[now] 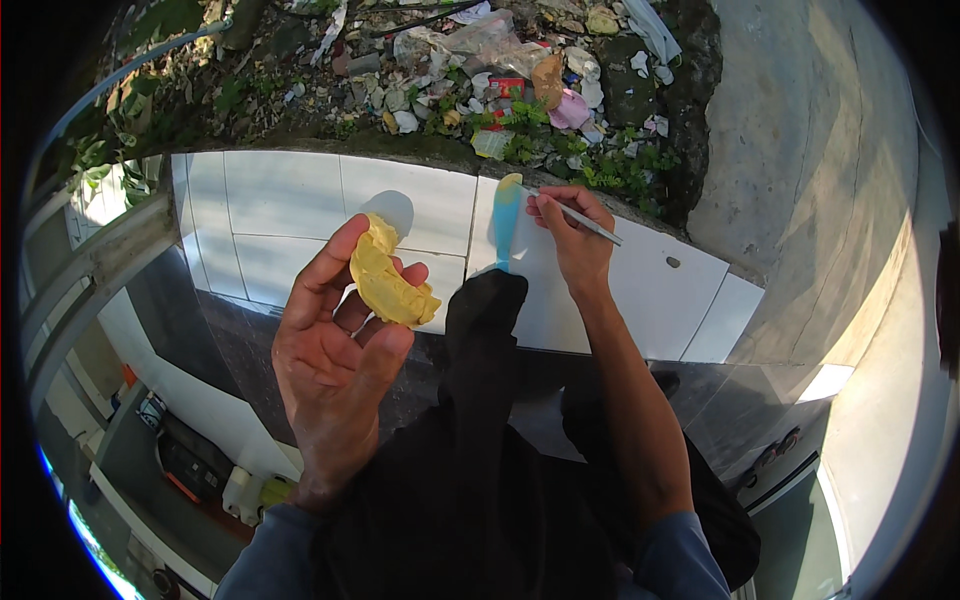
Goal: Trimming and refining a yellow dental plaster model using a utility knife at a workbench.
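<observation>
Above a white tiled ledge (290, 215) that borders a strip of rubble and weeds, the left hand (335, 350) is raised palm-up, its thumb and fingers curled loosely around a lump of yellow material (388, 282), which rests against the fingertips rather than being squeezed. The lump looks rough and uneven, with ragged edges, so the shaping appears only partly done. Farther out over the tiles, the right hand (570, 235) is closed in a pinch on a thin metal tool (585, 220), held like a pen with its tip pointing toward a blue and yellow spatula-shaped piece (505, 225) that stands up just beside it. Whether the tool's tip touches that piece cannot be told. Nothing finished lies on the ledge, and the yellow lump is well apart from the tool, so most of the work seems left.
</observation>
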Available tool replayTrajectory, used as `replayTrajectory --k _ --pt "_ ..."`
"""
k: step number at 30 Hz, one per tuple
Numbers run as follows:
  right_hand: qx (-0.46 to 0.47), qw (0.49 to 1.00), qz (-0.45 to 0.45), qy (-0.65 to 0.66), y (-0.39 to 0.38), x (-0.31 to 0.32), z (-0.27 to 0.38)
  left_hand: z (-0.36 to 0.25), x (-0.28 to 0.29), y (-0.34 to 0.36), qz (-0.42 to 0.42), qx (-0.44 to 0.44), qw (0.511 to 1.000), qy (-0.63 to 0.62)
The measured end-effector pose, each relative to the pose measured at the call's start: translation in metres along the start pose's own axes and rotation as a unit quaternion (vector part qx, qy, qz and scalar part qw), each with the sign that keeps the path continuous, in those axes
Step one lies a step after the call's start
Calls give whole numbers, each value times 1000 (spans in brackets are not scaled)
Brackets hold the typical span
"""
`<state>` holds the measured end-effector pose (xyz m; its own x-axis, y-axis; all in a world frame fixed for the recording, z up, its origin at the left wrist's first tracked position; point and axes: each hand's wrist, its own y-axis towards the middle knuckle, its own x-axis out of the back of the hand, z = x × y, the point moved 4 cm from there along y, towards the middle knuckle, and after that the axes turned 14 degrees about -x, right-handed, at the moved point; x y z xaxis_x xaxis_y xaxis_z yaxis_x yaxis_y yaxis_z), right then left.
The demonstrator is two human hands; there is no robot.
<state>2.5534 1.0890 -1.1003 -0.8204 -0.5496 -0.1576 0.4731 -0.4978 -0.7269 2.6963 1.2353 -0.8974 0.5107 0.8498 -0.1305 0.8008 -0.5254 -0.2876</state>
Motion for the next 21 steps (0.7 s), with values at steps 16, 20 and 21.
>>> replayTrajectory --k 16,20,21 --pt "158 978 113 76 -118 -43 117 -16 -1 -7 90 -63 992 59" --pt "309 944 87 -74 -157 -58 154 -17 -2 -8 82 -59 993 53" --pt "311 944 88 -74 -159 -60 157 -18 -1 -8 84 -73 992 55"
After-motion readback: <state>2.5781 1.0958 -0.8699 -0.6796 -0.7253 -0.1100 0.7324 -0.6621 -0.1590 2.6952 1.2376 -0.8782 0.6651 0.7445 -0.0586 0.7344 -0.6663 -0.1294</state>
